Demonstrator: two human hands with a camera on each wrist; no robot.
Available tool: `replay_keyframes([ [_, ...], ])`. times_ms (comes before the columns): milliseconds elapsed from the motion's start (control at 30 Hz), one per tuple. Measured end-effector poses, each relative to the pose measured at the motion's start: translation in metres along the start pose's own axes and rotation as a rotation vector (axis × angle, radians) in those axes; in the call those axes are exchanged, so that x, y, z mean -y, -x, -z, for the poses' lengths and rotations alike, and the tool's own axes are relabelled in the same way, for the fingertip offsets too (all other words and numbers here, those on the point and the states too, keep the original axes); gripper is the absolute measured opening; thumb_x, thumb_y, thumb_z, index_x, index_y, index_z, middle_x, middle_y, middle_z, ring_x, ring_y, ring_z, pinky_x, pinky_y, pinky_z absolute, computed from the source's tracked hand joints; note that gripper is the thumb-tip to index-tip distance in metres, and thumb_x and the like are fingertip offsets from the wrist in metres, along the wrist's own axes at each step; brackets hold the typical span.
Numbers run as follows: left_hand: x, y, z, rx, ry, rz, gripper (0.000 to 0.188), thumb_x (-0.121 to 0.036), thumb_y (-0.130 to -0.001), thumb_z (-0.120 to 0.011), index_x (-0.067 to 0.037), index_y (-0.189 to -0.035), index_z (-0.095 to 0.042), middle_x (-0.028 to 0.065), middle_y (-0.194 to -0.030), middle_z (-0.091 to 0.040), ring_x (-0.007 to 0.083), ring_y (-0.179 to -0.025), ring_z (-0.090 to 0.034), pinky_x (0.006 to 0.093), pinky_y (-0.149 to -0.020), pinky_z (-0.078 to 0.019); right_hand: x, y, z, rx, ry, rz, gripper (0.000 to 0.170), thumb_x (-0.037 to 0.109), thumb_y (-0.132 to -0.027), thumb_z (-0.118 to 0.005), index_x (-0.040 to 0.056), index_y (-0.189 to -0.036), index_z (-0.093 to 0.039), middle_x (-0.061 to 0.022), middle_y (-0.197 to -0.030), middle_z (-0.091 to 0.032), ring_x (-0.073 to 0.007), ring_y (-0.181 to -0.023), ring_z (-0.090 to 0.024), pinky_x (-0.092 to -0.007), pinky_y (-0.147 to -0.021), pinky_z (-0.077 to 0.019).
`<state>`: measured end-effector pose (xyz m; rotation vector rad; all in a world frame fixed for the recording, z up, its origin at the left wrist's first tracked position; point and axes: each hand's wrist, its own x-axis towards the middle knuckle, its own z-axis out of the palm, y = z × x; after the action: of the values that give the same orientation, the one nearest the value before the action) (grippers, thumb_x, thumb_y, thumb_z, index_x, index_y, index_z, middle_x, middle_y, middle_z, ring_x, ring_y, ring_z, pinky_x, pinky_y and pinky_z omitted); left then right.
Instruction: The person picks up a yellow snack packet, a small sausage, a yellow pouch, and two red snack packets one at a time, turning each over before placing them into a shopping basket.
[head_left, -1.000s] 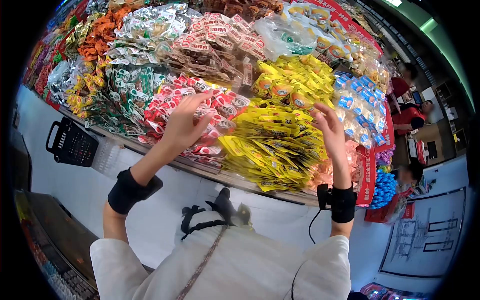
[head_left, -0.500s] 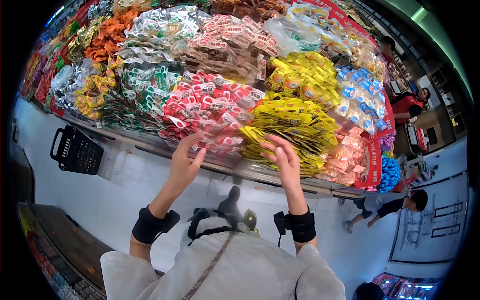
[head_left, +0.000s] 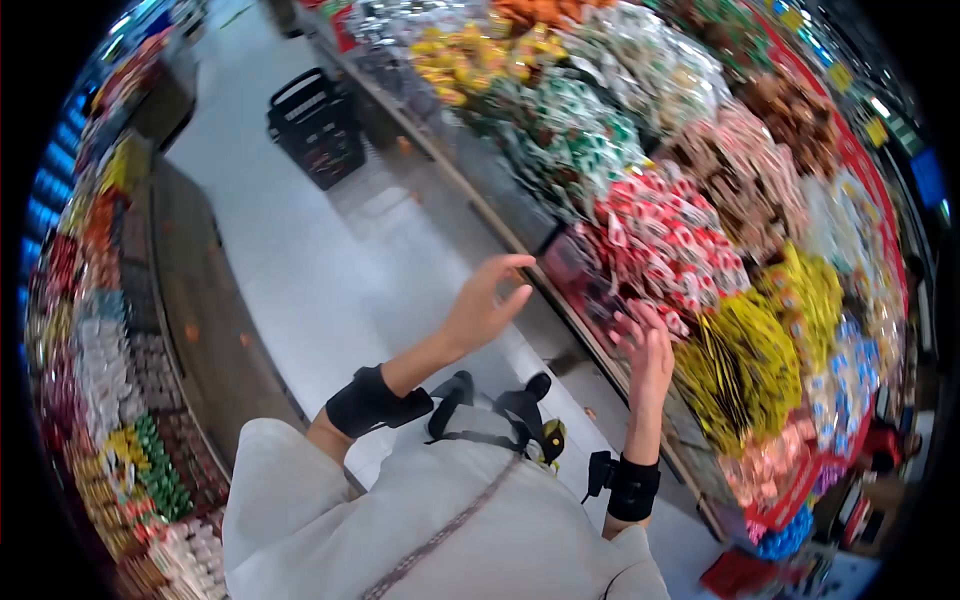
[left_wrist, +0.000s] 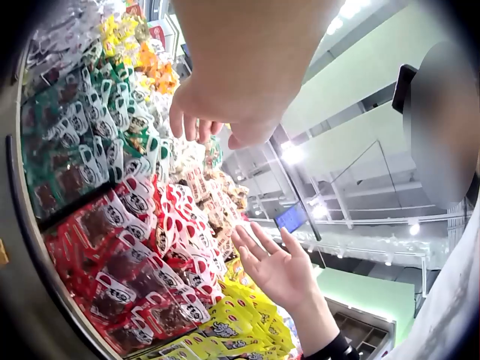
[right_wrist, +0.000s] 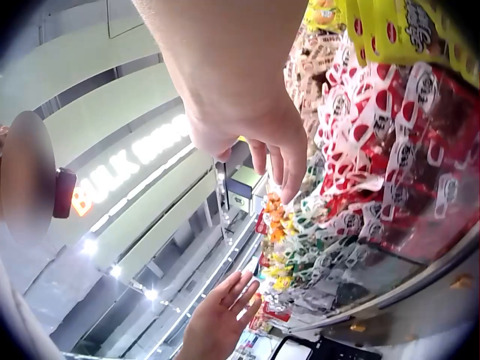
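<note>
fingers of the left hand (head_left: pixel 484 308) and right hand (head_left: pixel 647 355) are released and loosely bent near the counter edge (head_left: pixel 487 212). red-and-white packets (head_left: pixel 668 240) heap at two o'clock; pale glossy floor (head_left: pixel 270 250) spreads toward ten. since the earlier frame the view has swung, carrying the basket (head_left: pixel 320 130) from nine o'clock toward eleven. wrappers look shiny, crinkled; the basket is black, boxy, perforated.
</note>
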<state>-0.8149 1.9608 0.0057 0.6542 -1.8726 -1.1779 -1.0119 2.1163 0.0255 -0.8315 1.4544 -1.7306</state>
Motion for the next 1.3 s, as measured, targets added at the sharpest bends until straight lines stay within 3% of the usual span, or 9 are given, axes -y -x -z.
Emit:
replay_keyframes([
  [333,0.022,0.032,0.099,-0.315,-0.08,0.207,0.031,-0.01,-0.08,-0.055,-0.005,-0.111,-0.05,0.0097,-0.11,-0.055,0.0233,-0.103,-0.052,0.0341,-0.086,-0.0415,-0.034,-0.057,-0.111,0.342,-0.017,-0.143,0.041,0.029,-0.092,-0.04,0.0,-0.12,-0.043,-0.0143,-0.122,-0.046,-0.0238,-0.107,-0.05,-0.034,-0.082,-0.0459],
  [567,0.071,0.033,0.157,-0.553,-0.039,0.32,0.032,-0.007,-0.08,-0.054,-0.004,-0.111,-0.05,0.0091,-0.109,-0.056,0.0203,-0.103,-0.053,0.0324,-0.086,-0.0428,-0.063,-0.119,-0.196,0.55,0.007,-0.243,0.042,0.032,-0.091,-0.04,0.0011,-0.119,-0.043,-0.0139,-0.121,-0.047,-0.0239,-0.107,-0.05,-0.035,-0.084,-0.045],
  [733,0.092,0.002,0.2,-0.612,-0.156,0.324,0.03,-0.004,-0.08,-0.054,-0.003,-0.11,-0.051,0.0089,-0.108,-0.056,0.0199,-0.103,-0.053,0.0316,-0.085,-0.043,-0.093,-0.174,-0.256,0.632,-0.029,-0.294,0.041,0.03,-0.091,-0.04,0.0003,-0.119,-0.043,-0.0148,-0.12,-0.047,-0.0244,-0.106,-0.05,-0.0357,-0.084,-0.0448],
  [967,0.136,-0.049,0.256,-0.706,-0.103,0.403,0.027,-0.003,-0.082,-0.052,-0.001,-0.109,-0.051,0.0103,-0.108,-0.056,0.0186,-0.103,-0.053,0.0296,-0.084,-0.0424,-0.122,-0.251,-0.331,0.707,-0.085,-0.321,0.034,0.024,-0.091,-0.043,0.0004,-0.116,-0.046,-0.01,-0.116,-0.05,-0.0211,-0.103,-0.052,-0.0314,-0.081,-0.0461],
  [1300,0.182,-0.072,0.351,-0.857,-0.128,0.435,0.026,-0.004,-0.083,-0.05,0.0,-0.109,-0.05,0.0109,-0.107,-0.055,0.0182,-0.102,-0.052,0.0278,-0.083,-0.0426,-0.157,-0.308,-0.439,0.787,-0.015,-0.435,0.029,0.02,-0.091,-0.043,0.0009,-0.111,-0.051,-0.0088,-0.113,-0.051,-0.0189,-0.1,-0.054,-0.0299,-0.079,-0.0468],
])
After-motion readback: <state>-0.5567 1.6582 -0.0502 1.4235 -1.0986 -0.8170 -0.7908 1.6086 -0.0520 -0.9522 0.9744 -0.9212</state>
